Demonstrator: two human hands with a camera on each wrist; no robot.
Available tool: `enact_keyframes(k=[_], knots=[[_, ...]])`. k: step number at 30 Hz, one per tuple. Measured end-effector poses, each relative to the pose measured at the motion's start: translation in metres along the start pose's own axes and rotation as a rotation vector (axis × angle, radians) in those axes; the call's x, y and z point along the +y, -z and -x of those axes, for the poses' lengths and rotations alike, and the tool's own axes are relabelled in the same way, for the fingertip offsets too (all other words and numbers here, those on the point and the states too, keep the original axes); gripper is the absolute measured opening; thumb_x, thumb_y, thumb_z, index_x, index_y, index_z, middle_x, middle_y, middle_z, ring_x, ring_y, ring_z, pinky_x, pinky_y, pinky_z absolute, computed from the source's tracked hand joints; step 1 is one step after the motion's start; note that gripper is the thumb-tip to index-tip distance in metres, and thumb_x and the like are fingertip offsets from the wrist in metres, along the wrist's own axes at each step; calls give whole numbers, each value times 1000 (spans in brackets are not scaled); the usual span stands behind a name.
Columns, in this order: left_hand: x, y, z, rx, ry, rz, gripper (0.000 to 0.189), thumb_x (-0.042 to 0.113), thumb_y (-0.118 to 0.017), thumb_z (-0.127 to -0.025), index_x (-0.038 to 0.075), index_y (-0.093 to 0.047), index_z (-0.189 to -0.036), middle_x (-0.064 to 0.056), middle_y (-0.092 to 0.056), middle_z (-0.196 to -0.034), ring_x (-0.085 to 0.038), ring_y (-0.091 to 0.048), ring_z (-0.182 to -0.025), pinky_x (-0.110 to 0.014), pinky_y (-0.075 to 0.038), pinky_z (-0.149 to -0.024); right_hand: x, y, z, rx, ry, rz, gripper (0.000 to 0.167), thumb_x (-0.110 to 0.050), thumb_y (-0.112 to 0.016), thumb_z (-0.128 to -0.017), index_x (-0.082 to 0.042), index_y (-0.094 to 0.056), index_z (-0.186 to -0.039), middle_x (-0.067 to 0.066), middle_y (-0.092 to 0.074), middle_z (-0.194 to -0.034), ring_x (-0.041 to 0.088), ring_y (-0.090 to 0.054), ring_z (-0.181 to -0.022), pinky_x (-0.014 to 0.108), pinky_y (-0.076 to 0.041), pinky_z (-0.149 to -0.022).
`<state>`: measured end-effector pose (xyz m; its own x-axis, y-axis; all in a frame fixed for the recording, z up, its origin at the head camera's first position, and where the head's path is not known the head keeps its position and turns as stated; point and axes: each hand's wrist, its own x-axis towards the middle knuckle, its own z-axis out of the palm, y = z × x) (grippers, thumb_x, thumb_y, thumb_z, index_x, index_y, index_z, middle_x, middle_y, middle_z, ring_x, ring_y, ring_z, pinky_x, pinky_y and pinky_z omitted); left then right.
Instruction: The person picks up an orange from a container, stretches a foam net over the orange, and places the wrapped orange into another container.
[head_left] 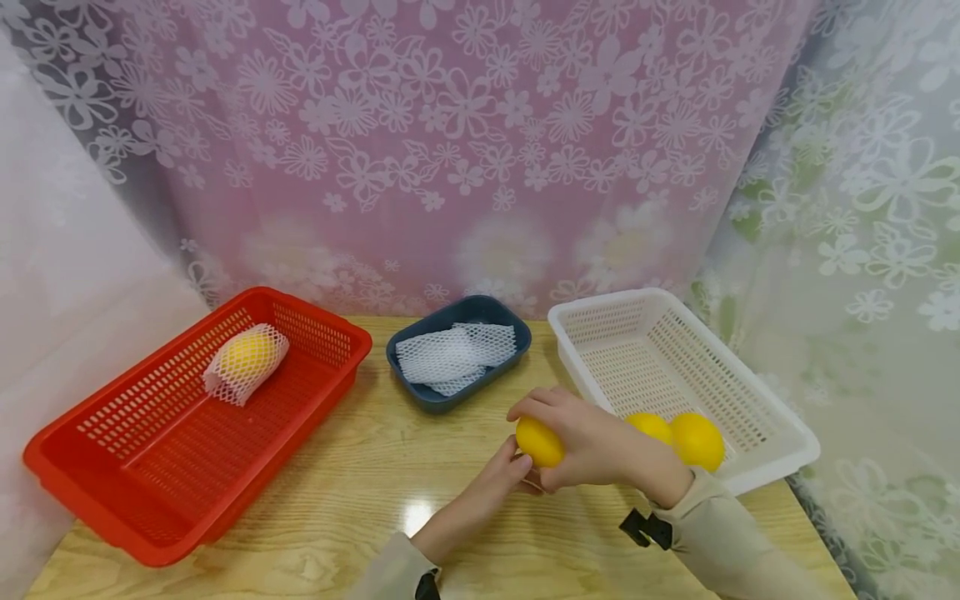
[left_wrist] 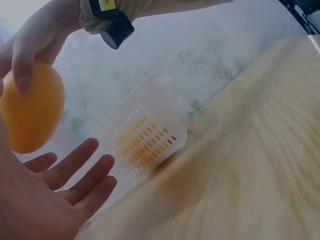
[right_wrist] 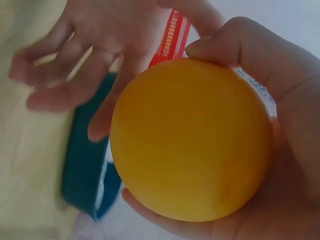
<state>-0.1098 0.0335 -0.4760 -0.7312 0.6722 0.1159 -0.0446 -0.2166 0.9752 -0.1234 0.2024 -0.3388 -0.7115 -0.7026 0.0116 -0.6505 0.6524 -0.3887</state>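
Note:
My right hand point(head_left: 596, 437) holds a smooth yellow fruit point(head_left: 538, 442) over the table, thumb and fingers curved around its sides. In the right wrist view the fruit point(right_wrist: 190, 145) looks nearly round and fills the palm; in the left wrist view it looks more oval. My left hand point(head_left: 487, 487) is just below and to the left of it, palm turned up. Its fingers point(left_wrist: 75, 162) are spread and straight in the left wrist view. Two more yellow fruits, one at the front point(head_left: 697, 442) and one beside it point(head_left: 649, 427), lie in the white basket point(head_left: 603, 371) at right.
At left stands a red basket point(head_left: 292, 433) holding a yellow fruit in a white foam net point(head_left: 247, 358). A dark blue tray point(head_left: 431, 402) with several white foam nets point(head_left: 442, 354) sits at the back middle of the wooden table point(head_left: 360, 492). Flowered curtains point(head_left: 480, 150) hang around it.

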Motion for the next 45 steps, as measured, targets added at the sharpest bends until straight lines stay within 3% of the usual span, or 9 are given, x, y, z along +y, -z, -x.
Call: enact_keyframes(k=[5, 11, 15, 21, 28, 32, 37, 45], knots=[[-8, 8, 15, 55, 22, 54, 62, 43, -38, -105, -3, -28, -145, -5, -51, -124, -15, -55, -107, -36, -46, -96, -3, -28, -9, 30, 48, -24, 60, -19, -81, -66, -14, -60, -123, -2, -60, -118, 16, -53, -105, 34, -48, -86], [-17, 21, 30, 170, 36, 0, 54, 34, -46, -104, 1, -35, -144, -6, -51, -128, -16, -51, -112, -27, -41, -98, 1, -65, -20, 69, 88, -80, 61, -20, -81, -64, -15, -61, -121, -4, -61, -115, 13, -55, -101, 31, -48, -86], [-24, 28, 38, 225, 49, 20, 55, 30, -53, -102, 1, -37, -145, -9, -53, -130, -18, -52, -114, -26, -41, -99, 3, -86, -24, 72, 97, -178, 59, -19, -79, -63, -17, -62, -119, -6, -60, -115, 13, -52, -102, 32, -46, -87], [-35, 34, 47, 284, 76, 33, 55, 28, -56, -100, 4, -38, -146, -10, -53, -133, -19, -55, -113, -26, -44, -96, 9, -112, -24, 137, 55, -338, 58, -22, -82, -67, -20, -63, -122, -1, -58, -128, 19, -50, -115, 39, -46, -93], [-39, 40, 49, 311, 29, 281, 39, 17, -52, -101, 6, -41, -136, -7, -51, -121, -20, -53, -103, -29, -49, -87, 17, -142, -30, 323, 58, -522, 64, -28, -88, -74, -15, -60, -130, 0, -59, -131, 20, -54, -115, 38, -47, -93], [-36, 39, 51, 361, 54, 375, 31, 21, -49, -102, 8, -41, -129, -7, -51, -116, -19, -54, -100, -29, -49, -86, 21, -158, -32, 407, 62, -660, 65, -20, -87, -76, -12, -57, -133, 9, -59, -133, 22, -56, -118, 36, -46, -97], [-33, 42, 51, 382, 95, 466, 42, 26, -47, -103, 5, -34, -136, -11, -48, -123, -20, -54, -107, -31, -50, -89, 25, -168, -31, 412, 13, -866, 72, -11, -85, -78, -11, -50, -141, 15, -53, -139, 23, -53, -121, 33, -44, -98], [-30, 43, 51, 406, 129, 540, 57, 36, -47, -103, 1, -29, -145, -13, -48, -128, -21, -56, -111, -34, -50, -92, 36, -184, -34, 417, 152, -1130, 80, 8, -79, -78, 8, -34, -145, 33, -37, -145, 24, -45, -130, 28, -38, -107]])
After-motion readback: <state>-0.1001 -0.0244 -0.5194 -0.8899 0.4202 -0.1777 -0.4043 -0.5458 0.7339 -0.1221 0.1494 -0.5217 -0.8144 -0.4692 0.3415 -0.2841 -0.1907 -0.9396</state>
